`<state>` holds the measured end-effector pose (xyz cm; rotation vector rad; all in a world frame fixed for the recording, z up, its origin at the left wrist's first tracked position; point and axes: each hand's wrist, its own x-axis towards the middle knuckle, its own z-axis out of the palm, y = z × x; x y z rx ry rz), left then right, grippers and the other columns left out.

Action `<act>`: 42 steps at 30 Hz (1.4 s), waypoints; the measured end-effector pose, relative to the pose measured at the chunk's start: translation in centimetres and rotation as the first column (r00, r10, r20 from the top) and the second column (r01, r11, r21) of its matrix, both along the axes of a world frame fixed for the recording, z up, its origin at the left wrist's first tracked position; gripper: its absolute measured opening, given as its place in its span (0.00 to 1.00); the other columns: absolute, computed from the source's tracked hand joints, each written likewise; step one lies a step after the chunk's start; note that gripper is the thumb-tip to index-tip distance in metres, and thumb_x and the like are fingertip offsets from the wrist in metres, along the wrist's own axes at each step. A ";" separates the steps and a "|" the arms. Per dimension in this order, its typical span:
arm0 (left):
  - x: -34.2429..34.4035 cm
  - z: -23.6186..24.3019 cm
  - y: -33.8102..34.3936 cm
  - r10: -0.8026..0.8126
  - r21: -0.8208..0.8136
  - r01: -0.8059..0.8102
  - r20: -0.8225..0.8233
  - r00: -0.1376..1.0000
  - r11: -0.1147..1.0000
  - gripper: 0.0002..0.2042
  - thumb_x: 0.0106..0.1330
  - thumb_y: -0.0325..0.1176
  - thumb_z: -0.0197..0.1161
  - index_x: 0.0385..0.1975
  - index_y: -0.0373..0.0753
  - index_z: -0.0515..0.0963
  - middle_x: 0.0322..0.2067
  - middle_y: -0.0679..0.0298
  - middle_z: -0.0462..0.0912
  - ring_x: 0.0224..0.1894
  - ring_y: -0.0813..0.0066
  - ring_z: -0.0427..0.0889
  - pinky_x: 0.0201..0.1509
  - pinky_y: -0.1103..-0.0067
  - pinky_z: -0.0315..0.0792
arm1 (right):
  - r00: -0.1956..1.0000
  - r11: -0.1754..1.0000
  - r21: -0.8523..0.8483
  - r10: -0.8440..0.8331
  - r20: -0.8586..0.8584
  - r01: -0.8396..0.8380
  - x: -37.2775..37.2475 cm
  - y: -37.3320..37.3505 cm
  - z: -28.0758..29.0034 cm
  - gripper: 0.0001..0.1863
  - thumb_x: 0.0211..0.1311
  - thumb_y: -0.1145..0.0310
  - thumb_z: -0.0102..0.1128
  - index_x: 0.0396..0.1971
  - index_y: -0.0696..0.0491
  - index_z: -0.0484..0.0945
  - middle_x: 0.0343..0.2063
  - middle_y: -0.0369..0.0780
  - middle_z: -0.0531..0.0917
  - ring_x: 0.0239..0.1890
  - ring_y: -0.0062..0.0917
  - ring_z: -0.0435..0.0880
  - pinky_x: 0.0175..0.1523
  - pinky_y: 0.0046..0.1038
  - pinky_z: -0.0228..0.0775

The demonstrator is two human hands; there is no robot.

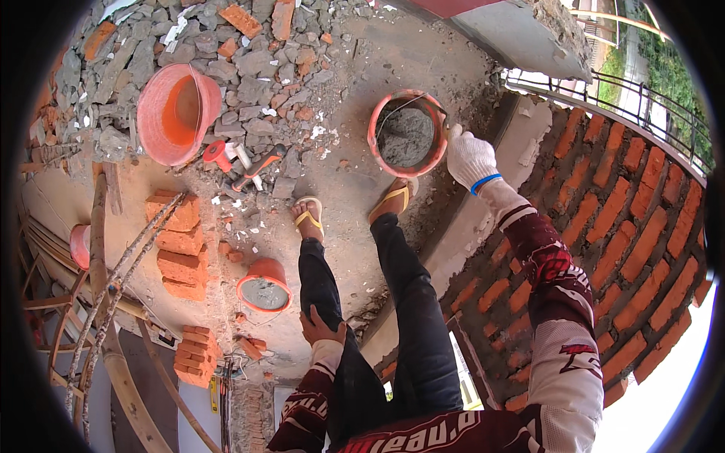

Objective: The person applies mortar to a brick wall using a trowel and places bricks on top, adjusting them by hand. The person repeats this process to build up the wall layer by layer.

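My right hand (471,157), in a white knit glove with a blue wristband, is closed at the right rim of a red bucket (373,143). A small dark piece shows by its fingertips; whether that is a tool or part of the bucket's handle I cannot make out. Wet grey mortar (406,136) fills much of this bucket. My bare left hand (322,330) rests on my left leg near the knee, fingers apart and holding nothing. Left of that leg stands a smaller bucket (264,273) of grey mortar.
A large bucket (155,113) of orange-brown water stands by the rubble (249,75). Hand tools (257,167) lie beside it. Stacked bricks (181,253) and bamboo poles (113,340) are at left. On the right rises a brick wall (596,219) beside a low ledge (483,196).
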<state>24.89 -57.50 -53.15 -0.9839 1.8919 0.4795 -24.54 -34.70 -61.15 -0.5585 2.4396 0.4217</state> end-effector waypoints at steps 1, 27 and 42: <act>-0.6 -3.1 -0.5 0.018 0.047 -0.005 -0.281 0.960 0.999 0.50 0.51 0.44 0.77 0.74 0.38 0.57 0.72 0.33 0.56 0.74 0.35 0.57 0.76 0.51 0.55 | 0.999 0.999 0.022 0.026 -0.028 -0.025 -1.1 -0.6 -0.7 0.15 0.64 0.65 0.60 0.43 0.60 0.75 0.29 0.47 0.87 0.29 0.38 0.91 0.33 0.37 0.82; -41.1 -28.6 1.9 0.437 0.514 -0.196 -0.402 0.805 0.835 0.27 0.66 0.58 0.69 0.29 0.33 0.80 0.26 0.60 0.83 0.28 0.71 0.80 0.35 0.71 0.75 | -0.461 -0.517 0.720 0.553 0.694 0.464 13.1 3.4 -11.0 0.28 0.76 0.49 0.55 0.59 0.59 0.71 0.25 0.36 0.75 0.14 0.19 0.71 0.15 0.24 0.59; -41.5 -26.1 5.7 0.671 0.646 -0.358 -0.333 0.663 0.674 0.21 0.66 0.50 0.74 0.26 0.38 0.76 0.25 0.69 0.77 0.26 0.83 0.71 0.28 0.80 0.68 | 0.267 0.193 -0.186 -0.624 0.734 0.963 6.0 6.3 -7.5 0.28 0.77 0.49 0.49 0.45 0.63 0.80 0.32 0.49 0.85 0.30 0.38 0.86 0.39 0.38 0.78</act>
